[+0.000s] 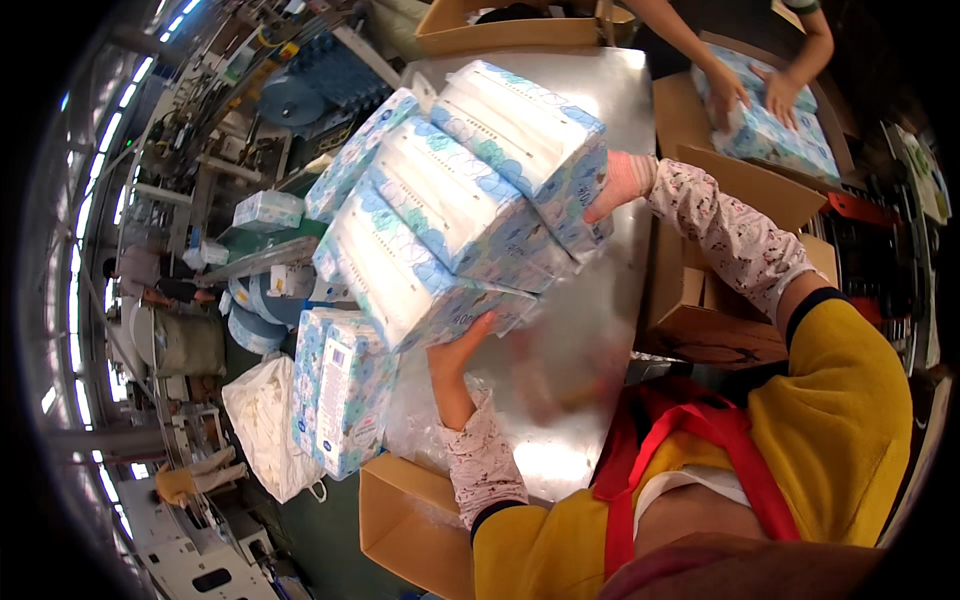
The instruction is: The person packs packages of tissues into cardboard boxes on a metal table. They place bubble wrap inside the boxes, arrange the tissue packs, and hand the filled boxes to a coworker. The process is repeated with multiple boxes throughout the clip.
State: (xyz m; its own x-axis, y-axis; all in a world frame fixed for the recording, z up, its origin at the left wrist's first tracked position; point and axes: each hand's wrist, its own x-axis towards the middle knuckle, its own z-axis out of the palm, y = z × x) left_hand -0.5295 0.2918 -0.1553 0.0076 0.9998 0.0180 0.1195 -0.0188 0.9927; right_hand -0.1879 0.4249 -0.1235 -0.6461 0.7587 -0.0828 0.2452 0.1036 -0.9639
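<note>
A block of several blue-and-white floral tissue packs (450, 205) is held between my two hands over the metal table. My left hand (462, 348), bare, grips the near lower corner of the nearest pack, its fingers partly hidden. From the right, my right hand (622, 183), in a pale pink glove, clasps the far end of the block, thumb along the side. White strips run along the tops of the packs. Another floral pack (345, 390) stands at the table's left edge, just left of my left hand.
Beneath the packs is a shiny metal table (575, 330). Open cardboard boxes (405, 500) stand at its near left, far end and right side (725, 335). At the upper right, another person's hands (755, 95) press packs into a carton. Machinery and a white sack (265, 425) lie left.
</note>
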